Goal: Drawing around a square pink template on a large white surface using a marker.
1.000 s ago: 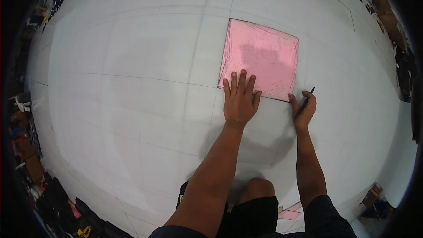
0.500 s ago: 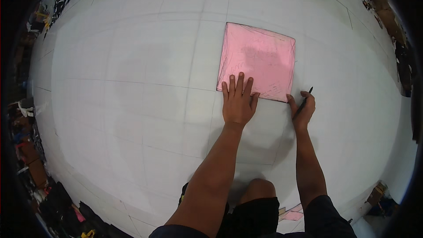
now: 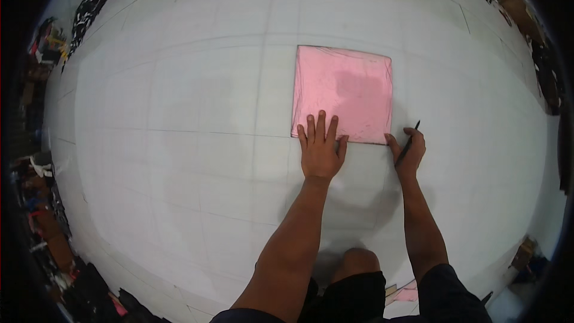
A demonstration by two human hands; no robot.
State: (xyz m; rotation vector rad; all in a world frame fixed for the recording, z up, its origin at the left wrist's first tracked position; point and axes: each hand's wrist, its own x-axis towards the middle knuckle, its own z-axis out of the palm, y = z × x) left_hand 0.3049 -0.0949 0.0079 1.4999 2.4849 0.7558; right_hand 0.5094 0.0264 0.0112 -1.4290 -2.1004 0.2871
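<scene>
A roughly square pink sheet (image 3: 353, 98) with dark edges and faint scribbled marks lies flat on the white surface (image 3: 179, 185). Across its lower left edge rests my left hand (image 3: 320, 152), palm down, fingers spread and pointing away from me. My right hand (image 3: 409, 152) is beside the lower right corner, its thumb touching or very close to that corner. A thin black pen (image 3: 408, 147) sits in the right hand's curled fingers, its end pointing up and away from the sheet.
Pencil-like lines form a loose grid over the white surface. Near my knee (image 3: 362, 260) lie pink and tan scraps (image 3: 403, 293). Dark piles of material (image 3: 89, 290) and boxes (image 3: 58, 251) line the left rim; more boxes (image 3: 523, 254) stand at lower right.
The view has shifted a little, so the sheet appears slightly lower and less tilted. Both hands keep nearly the same places against the sheet, and the pen stays in the right hand.
</scene>
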